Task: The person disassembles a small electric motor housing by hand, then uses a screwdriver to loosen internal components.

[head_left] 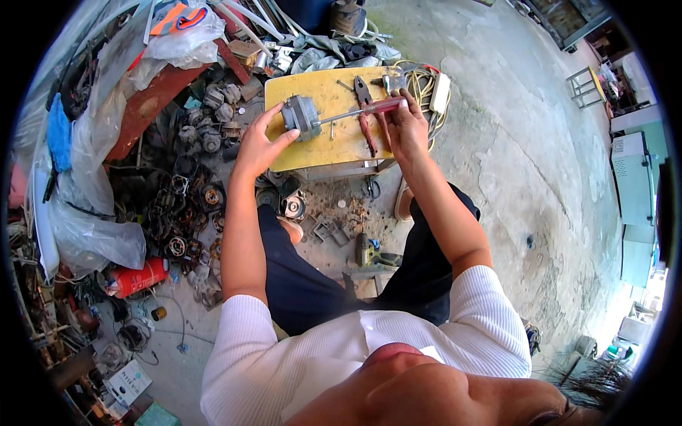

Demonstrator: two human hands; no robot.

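Note:
On the low yellow table (334,155) a grey metal motor (301,118) lies on its side. My left hand (263,142) grips it from the left, thumb and fingers around its body. My right hand (410,128) is closed on the red handle of a screwdriver (380,106). Its long shaft points left, and the tip meets the motor's right side near the shaft end. Just below the screwdriver lie pliers (367,131) with red handles. A small bolt (332,130) rests close to the motor, and another thin metal piece (345,85) lies farther back.
Motor parts (206,135) are heaped on the floor at the left, beside a red cylinder (138,277). A cordless drill (376,254) lies between my feet. Coiled cable (420,89) and a white power strip (440,92) sit at the table's right edge.

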